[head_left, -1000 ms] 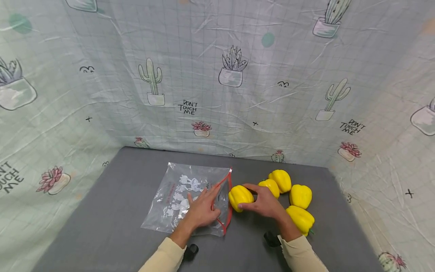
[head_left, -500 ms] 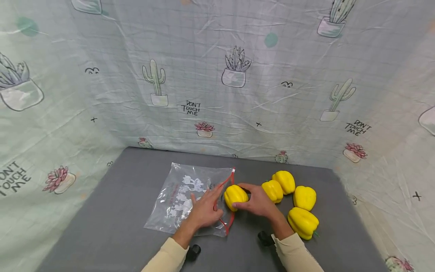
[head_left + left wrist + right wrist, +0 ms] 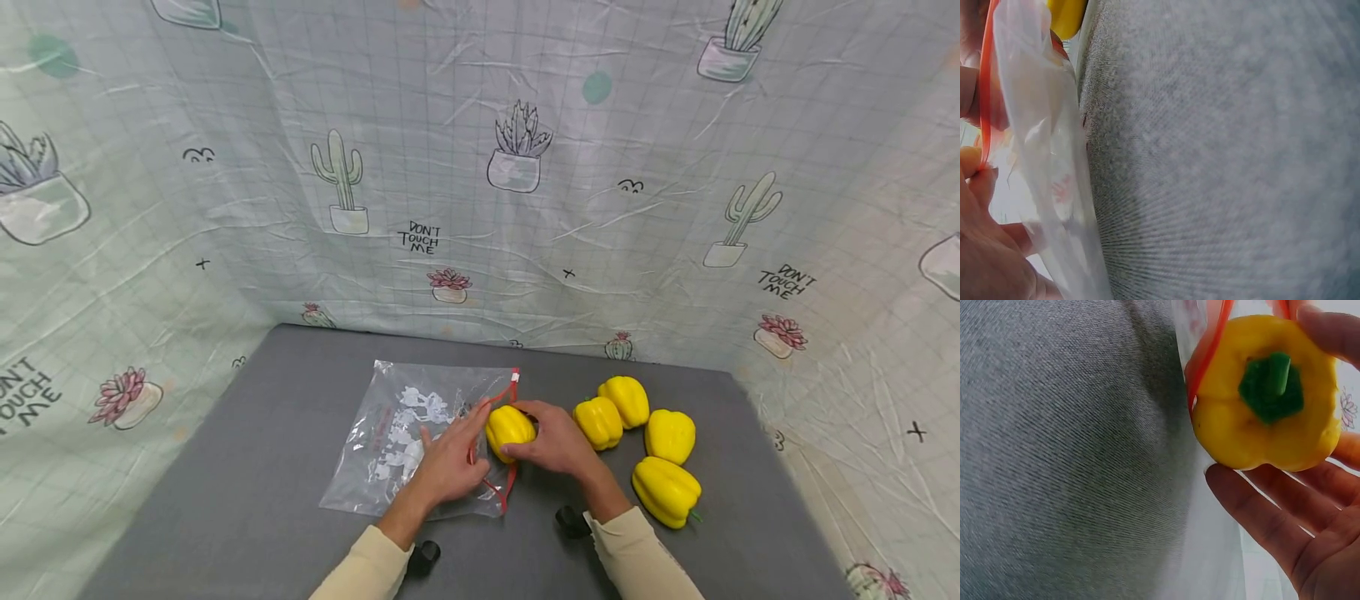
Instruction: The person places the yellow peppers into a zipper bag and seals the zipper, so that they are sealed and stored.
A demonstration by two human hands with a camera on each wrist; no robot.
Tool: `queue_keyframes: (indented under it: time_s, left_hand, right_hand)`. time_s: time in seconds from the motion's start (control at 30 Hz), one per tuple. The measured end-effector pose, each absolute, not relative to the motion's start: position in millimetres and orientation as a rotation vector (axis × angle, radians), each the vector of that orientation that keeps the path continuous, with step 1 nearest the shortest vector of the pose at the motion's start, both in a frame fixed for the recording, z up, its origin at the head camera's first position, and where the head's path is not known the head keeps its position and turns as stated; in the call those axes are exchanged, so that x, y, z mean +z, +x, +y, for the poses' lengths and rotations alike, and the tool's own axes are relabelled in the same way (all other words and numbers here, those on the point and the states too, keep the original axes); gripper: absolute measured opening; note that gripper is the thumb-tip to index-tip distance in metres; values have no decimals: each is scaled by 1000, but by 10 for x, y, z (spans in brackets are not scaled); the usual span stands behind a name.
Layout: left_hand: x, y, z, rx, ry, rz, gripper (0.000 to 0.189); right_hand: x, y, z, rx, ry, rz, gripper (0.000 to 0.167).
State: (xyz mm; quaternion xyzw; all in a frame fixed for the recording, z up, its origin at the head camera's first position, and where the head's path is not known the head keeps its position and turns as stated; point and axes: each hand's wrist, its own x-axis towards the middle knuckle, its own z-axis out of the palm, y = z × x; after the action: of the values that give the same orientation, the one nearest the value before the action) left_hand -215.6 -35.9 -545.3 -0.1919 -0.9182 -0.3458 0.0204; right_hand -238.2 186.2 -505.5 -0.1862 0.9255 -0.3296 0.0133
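Observation:
A clear zip bag (image 3: 360, 467) with a red zip edge (image 3: 511, 483) and white printing lies flat, its mouth facing right. My left hand (image 3: 452, 460) lies over the mouth. In the left wrist view its fingertips pinch the red strip (image 3: 986, 75) and hold the mouth apart. My right hand (image 3: 558, 442) grips a yellow bell pepper (image 3: 509, 433) at the mouth, thumb on one side and fingers on the other. From the right wrist, the green stem (image 3: 1275, 381) of this pepper (image 3: 1229, 431) faces the camera, and the red strip runs along its side.
To the right of my right hand stand several more yellow bell peppers (image 3: 670, 437), one lying with its stem toward the front. They rest on a grey table (image 3: 240, 467). Behind and at both sides hangs a cactus-print cloth (image 3: 450, 125).
My right hand has carried the bell pepper left, from beside the bag to its mouth, between the red edges. My left hand stays at the bag's mouth.

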Motion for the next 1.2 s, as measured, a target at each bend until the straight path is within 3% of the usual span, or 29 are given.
queue_keyframes:
  time_s: [0.53, 1.2]
  left_hand:
    - [-5457, -2153, -343, -1061, -617, -2834, 83]
    - [-5440, -2167, -354, -1037, -678, -2820, 89]
  right_hand:
    - [-5265, -2332, 1924, -1413, -464, 2701, 68]
    - [-5311, -2459, 1719, -1462, -532, 2675, 62]
